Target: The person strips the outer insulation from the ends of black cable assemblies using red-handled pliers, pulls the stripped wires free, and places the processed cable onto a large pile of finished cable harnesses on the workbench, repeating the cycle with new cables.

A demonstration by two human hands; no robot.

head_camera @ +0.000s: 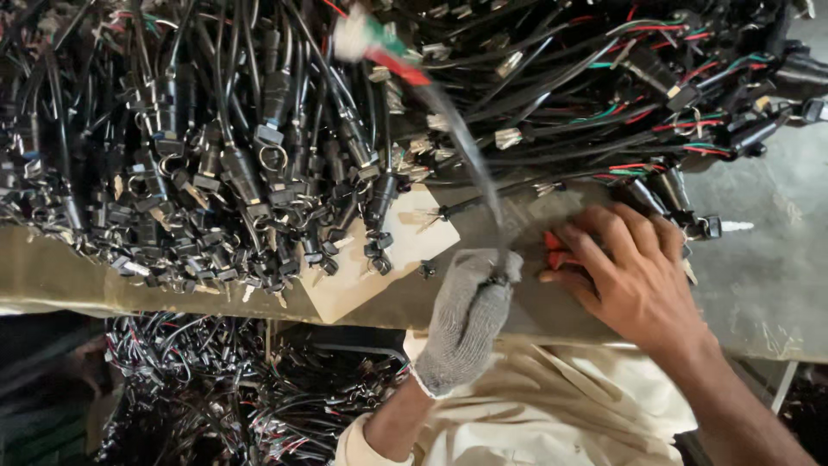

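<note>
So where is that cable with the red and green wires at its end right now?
In the head view the cable rises from the gloved left hand at centre, blurred, over the heap of black cables, beside the bare right hand.

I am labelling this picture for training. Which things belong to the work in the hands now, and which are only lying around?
In hand:
- gloved left hand, grip shut on a black cable with red and green wires at its end
- bare right hand, resting on an orange-handled tool

Lying about:
- heap of black wire harnesses
- pale card
- workbench
- harnesses below the bench
</note>
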